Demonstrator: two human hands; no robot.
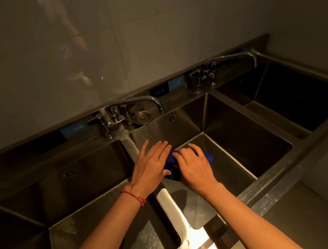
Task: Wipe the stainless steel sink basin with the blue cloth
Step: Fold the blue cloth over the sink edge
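Observation:
A blue cloth (172, 162) is bunched between my two hands, above the left side of the middle stainless steel sink basin (237, 133). My left hand (151, 166), with a red string bracelet on the wrist, has straight fingers spread over the cloth's left side, and its thumb lies under the cloth. My right hand (194, 167) curls its fingers round the cloth from the right. Most of the cloth is hidden under the hands.
A left basin (73, 197) and a right basin (299, 100) flank the middle one. One faucet (134, 109) stands behind the left divider, another faucet (231, 62) further right. A round metal plug (142, 117) lies on the back ledge. The tiled wall rises behind.

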